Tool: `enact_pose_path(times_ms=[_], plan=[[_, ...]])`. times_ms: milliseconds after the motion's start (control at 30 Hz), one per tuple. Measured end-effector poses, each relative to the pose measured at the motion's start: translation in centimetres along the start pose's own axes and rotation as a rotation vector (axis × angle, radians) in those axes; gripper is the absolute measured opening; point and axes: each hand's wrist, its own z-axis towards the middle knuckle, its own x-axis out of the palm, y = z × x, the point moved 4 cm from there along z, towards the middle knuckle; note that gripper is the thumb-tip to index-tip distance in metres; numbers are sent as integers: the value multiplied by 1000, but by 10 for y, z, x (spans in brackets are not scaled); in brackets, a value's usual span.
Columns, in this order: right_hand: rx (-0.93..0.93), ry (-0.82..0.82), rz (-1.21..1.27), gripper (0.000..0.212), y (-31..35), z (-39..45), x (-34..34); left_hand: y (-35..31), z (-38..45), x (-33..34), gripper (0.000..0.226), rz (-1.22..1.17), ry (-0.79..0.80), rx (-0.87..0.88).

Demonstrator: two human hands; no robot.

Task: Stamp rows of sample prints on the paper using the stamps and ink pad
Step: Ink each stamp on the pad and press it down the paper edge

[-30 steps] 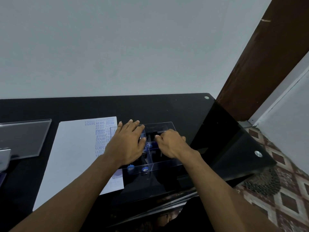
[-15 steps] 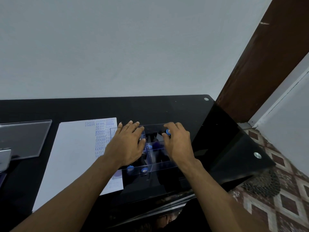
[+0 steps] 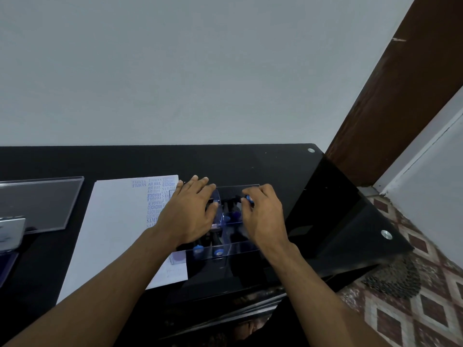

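A clear plastic stamp box (image 3: pixel 246 247) sits just below the middle of the frame on the black glass table (image 3: pixel 250 164), its walls see-through and split into compartments. Inside are dark-bodied stamps with blue knobs: two blue knobs (image 3: pixel 198 249) show against the near wall, and at least two more sit deeper in; the full count is hidden by the hands. The right hand (image 3: pixel 265 216) is curled over the box's far right part, its thumb and forefinger pinching one blue-knobbed stamp (image 3: pixel 249 198). The left hand (image 3: pixel 191 211) lies flat on the box's left side, fingers straight and slightly spread.

Just left of the box, partly under it, lies one white paper sheet (image 3: pixel 112 221) with blue prints along its right edge: SAMPLE, AIR MAIL, FRAGILE, AMENDED. At the far left are one clear flat lid (image 3: pixel 40 201) and, at the frame's edge, one metal-grey tin (image 3: pixel 10 231) that is cut off.
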Motion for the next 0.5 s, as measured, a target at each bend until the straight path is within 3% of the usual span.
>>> enact_pose_path(times_ms=[200,500], plan=[[-97,-17,41,17,55,-7,12,22,-37,-30,66,32,-84,0],[-173,143,165,23,160,-32,65,94,-128,-75,67,134,-80,-233]])
